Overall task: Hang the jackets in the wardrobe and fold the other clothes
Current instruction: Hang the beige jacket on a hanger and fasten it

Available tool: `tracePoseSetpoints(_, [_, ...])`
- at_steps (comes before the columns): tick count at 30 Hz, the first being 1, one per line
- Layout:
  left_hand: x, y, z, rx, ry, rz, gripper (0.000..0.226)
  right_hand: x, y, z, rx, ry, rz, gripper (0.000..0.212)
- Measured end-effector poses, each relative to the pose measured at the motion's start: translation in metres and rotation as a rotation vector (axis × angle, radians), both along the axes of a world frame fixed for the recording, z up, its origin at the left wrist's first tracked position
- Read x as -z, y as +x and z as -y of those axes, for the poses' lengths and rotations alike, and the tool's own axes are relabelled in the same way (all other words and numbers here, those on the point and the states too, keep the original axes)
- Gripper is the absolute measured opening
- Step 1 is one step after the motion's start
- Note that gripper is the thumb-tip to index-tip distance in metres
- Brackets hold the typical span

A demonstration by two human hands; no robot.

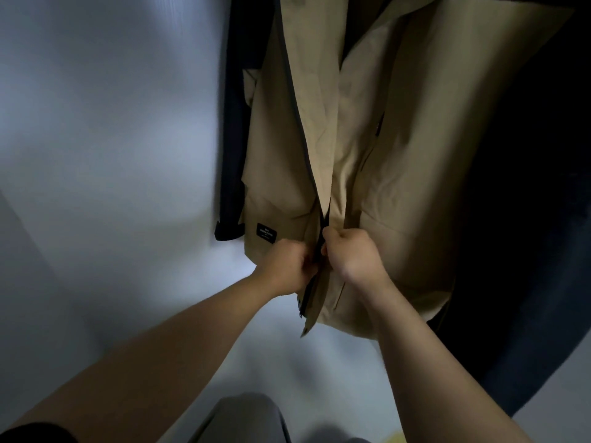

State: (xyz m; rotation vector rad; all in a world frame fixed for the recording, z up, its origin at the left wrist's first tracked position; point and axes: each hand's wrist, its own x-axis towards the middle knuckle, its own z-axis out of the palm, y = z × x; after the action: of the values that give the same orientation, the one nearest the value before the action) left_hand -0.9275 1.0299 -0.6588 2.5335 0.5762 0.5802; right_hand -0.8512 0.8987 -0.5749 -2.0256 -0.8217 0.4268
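Observation:
A beige jacket (377, 148) with dark navy trim and a dark zipper hangs from above, its top cut off by the frame. A small black label sits on its lower left panel. My left hand (287, 266) grips the left front edge near the hem. My right hand (351, 254) grips the right front edge beside it, close to the zipper's lower end. The two front edges meet between my hands, and the zipper stands open above them.
A pale wall or wardrobe panel (112, 155) fills the left side. A dark garment (527, 219) hangs to the right of the jacket. My grey trouser leg (246, 420) shows at the bottom.

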Motion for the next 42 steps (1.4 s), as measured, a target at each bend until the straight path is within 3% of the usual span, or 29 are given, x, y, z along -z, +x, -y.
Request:
tracePoseSetpoints(4, [-0.004,-0.003,-0.002,-0.007,0.026,-0.041,0.036,-0.01,0.011,0.001,0.11,-0.197,0.43,0.06])
tracePoseSetpoints(8, [-0.012,-0.008,-0.002,0.002,0.085,-0.049,0.044,-0.018,0.009,-0.004,0.204,-0.184,0.787,0.046])
tracePoseSetpoints(13, [-0.015,-0.011,0.0,0.014,0.125,-0.106,0.028,-0.026,-0.001,-0.018,0.227,-0.141,0.92,0.06])
tracePoseSetpoints(17, [-0.016,-0.011,0.006,0.083,0.206,-0.039,0.027,-0.029,-0.005,-0.029,0.239,-0.155,1.004,0.084])
tracePoseSetpoints(22, [-0.02,-0.005,0.008,0.108,0.192,-0.086,0.038,-0.039,0.005,-0.028,0.271,0.004,0.981,0.085])
tracePoseSetpoints(27, [-0.02,-0.006,0.005,0.068,0.081,-0.124,0.028,-0.047,0.011,-0.014,0.312,0.232,0.949,0.038])
tracePoseSetpoints(30, [-0.018,-0.008,0.002,0.053,0.045,-0.098,0.035,-0.044,0.013,-0.004,0.329,0.453,0.687,0.02])
tracePoseSetpoints(32, [-0.015,-0.009,0.0,0.026,0.032,-0.088,0.038,-0.041,0.016,0.001,0.387,0.551,0.492,0.025])
tracePoseSetpoints(34, [-0.012,-0.01,-0.001,0.009,0.01,-0.071,0.035,-0.036,0.019,0.006,0.442,0.578,0.429,0.029])
tracePoseSetpoints(38, [-0.01,-0.014,-0.002,-0.023,-0.002,-0.048,0.026,-0.028,0.034,0.011,0.51,0.396,0.291,0.045])
tracePoseSetpoints(40, [-0.01,-0.016,-0.004,-0.031,0.001,-0.052,0.025,-0.027,0.039,0.011,0.471,0.368,0.116,0.053])
tracePoseSetpoints(42, [-0.008,-0.018,-0.005,-0.026,0.003,-0.073,0.018,-0.025,0.032,0.013,0.365,0.363,0.067,0.055])
